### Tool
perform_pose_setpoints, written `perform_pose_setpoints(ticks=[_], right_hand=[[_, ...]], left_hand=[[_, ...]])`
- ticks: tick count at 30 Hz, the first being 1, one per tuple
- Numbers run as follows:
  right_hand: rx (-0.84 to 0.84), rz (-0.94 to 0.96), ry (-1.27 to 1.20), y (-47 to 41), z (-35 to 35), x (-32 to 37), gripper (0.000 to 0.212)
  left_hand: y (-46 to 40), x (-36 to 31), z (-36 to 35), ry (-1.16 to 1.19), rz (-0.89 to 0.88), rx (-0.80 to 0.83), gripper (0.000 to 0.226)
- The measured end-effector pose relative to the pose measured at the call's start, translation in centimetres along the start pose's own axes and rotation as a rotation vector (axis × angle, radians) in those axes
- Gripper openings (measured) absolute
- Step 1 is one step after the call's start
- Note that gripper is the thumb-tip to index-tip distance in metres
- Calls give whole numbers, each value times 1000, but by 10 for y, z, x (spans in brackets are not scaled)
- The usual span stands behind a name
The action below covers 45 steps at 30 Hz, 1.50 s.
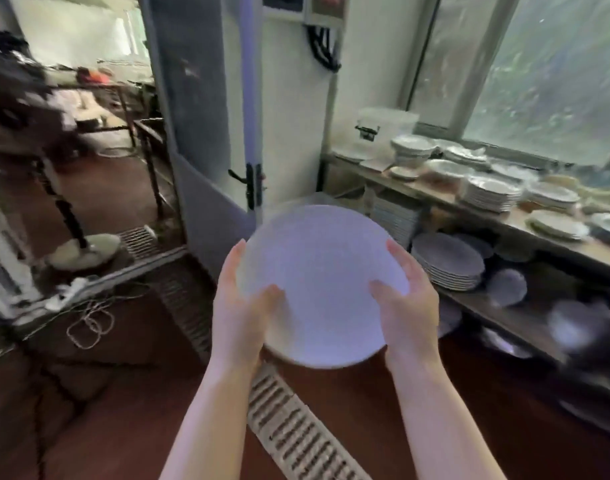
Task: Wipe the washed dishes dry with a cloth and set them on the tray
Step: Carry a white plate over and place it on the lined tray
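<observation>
A large round white plate (322, 271) is held in front of me above the floor, its face turned up towards me. My left hand (243, 308) grips its left rim, thumb on the face and fingers along the edge. My right hand (405, 303) grips the right rim the same way. No cloth and no tray are in view.
A two-level wooden shelf (504, 223) on the right carries several stacks of white plates (488, 194) and grey plates (448, 263). An open door (206, 133) stands ahead. A floor grate (296, 431) runs below my arms, and cables (89, 320) lie at left.
</observation>
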State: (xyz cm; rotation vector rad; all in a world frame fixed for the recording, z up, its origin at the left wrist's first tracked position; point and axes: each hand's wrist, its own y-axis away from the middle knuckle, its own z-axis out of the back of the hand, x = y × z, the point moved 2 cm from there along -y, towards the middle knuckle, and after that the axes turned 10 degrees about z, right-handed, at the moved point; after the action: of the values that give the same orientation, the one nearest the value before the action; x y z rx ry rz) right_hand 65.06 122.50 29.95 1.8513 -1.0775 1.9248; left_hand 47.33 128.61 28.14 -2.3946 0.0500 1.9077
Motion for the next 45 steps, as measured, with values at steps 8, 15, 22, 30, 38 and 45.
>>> perform_pose_setpoints(ticks=[8,15,22,30,38,45], right_hand=[[-411,-34,141,-141,106,-49,59],[-745,-11,218,-255,175,-62,56],[-855,37,283,-348,251,-82,50],[-802,33,282,-482,372,-127,50],[-738,-58,300,-599,467,-177,51],[-798,-107,370,-683,531,-236,54]], left_hand=[[-126,65,-205,-100,137,334,75],[-218,76,-374,-108,154,754,77],[-260,109,-508,-95,212,909,82],[-295,155,-670,-94,256,854,81],[-335,205,-806,-140,318,788,81],[-384,277,-918,-145,414,851,66]])
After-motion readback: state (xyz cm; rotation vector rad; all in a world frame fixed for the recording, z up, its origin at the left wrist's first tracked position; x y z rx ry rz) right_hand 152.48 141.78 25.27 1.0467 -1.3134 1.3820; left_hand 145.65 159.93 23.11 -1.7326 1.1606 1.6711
